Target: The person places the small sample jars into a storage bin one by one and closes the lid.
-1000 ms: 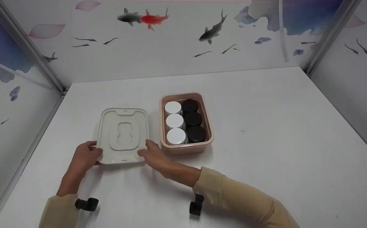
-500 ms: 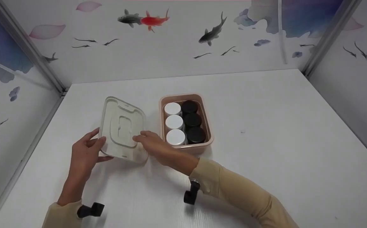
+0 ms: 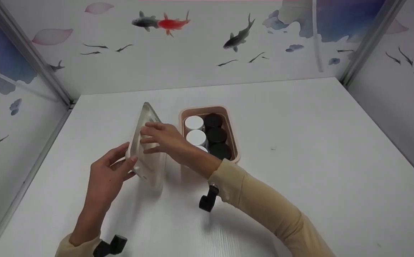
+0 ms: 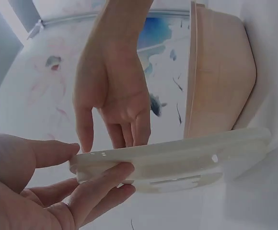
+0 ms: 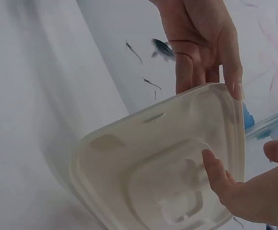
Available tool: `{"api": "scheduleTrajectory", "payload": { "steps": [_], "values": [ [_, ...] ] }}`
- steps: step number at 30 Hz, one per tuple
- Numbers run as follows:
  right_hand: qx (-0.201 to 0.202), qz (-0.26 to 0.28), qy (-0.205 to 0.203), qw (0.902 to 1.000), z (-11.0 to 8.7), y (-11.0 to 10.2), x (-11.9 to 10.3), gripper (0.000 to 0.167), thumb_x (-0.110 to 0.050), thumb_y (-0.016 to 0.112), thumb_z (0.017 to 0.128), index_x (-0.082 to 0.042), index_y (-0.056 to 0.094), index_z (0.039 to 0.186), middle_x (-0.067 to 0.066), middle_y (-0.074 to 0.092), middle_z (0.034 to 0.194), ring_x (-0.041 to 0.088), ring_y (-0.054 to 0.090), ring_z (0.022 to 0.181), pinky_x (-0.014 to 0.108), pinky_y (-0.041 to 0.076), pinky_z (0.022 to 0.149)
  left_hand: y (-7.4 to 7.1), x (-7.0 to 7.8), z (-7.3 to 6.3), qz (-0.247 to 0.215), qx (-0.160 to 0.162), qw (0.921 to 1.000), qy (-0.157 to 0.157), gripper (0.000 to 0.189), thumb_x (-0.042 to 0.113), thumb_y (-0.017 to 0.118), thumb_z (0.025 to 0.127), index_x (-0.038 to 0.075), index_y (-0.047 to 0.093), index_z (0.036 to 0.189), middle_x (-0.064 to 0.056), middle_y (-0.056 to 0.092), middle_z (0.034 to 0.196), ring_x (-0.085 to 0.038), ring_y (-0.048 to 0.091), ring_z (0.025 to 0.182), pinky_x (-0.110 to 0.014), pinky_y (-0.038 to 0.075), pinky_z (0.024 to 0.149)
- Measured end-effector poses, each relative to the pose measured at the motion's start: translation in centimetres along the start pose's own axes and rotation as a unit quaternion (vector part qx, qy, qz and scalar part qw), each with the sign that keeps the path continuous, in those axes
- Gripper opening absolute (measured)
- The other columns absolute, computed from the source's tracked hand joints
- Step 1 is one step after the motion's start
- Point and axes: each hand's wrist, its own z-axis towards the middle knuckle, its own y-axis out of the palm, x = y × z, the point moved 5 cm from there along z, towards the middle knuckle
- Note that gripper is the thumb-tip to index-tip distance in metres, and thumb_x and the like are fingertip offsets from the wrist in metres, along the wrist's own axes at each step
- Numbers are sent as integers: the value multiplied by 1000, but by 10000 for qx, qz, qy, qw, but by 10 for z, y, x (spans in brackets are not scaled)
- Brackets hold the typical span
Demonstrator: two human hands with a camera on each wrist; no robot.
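Note:
A pale cream plastic lid (image 3: 153,173) stands tilted steeply on its edge, left of a pink box. My left hand (image 3: 105,176) pinches the lid's left edge, thumb on one face and fingers behind, as the left wrist view also shows. My right hand (image 3: 169,141) is held before the lid's face with fingers spread; in the right wrist view its fingertips overlap the raised panel of the lid (image 5: 115,163). Inside the pink box (image 3: 234,137) stand white-capped jars (image 3: 195,136) in one column and black-capped jars (image 3: 217,135) in another. My right hand and wrist hide part of the nearest white cap.
The white table (image 3: 299,160) is enclosed by printed panels with painted fish (image 3: 240,37) at the back and sides. A small black wrist camera (image 3: 208,200) hangs below the right sleeve, another (image 3: 115,245) beside the left cuff.
The lid has swung from lying nearly flat to standing steeply, its left edge raised and moved right. My left hand rose with it. My right hand has left the lid's near right corner, its fingers now spread.

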Motion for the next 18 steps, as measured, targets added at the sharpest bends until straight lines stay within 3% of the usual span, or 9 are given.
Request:
{"api": "scheduleTrajectory", "payload": {
  "steps": [3,7,11,15,18],
  "values": [
    [-18,192,6,9998,-1,-5,-3,58,-31,62,100,-6,43,149,8,62,136,21,66,120,38,58,95,7,7,-5,205,30,9996,182,51,12,66,97,5,50,145,-16,51,149,-31,57,133,-31,58,88],
    [106,401,38,9991,-4,-14,-6,59,-29,65,99,-5,44,149,8,61,137,23,65,121,37,59,93,18,16,-12,823,180,9950,528,48,10,69,95,4,56,140,-16,56,145,-31,55,135,-39,56,95],
    [383,404,46,9984,-8,-23,-12,62,-27,68,97,-3,43,148,9,58,140,24,64,121,36,60,91,30,25,-19,1360,421,9835,1113,46,7,73,91,3,61,135,-17,63,138,-34,58,132,-46,54,98],
    [750,189,157,9969,-12,-33,-12,62,-25,72,94,-3,46,146,8,63,132,24,66,119,35,59,92,46,31,-23,1721,607,9681,1718,44,2,74,88,0,63,131,-18,66,132,-33,62,126,-44,58,91],
    [930,178,199,9953,-14,-42,-10,62,-20,72,93,-4,46,147,9,65,128,23,67,115,35,59,93,59,33,-26,1793,602,9622,1957,46,1,74,87,-1,62,132,-18,66,131,-34,64,123,-42,60,86]
  ]
}}
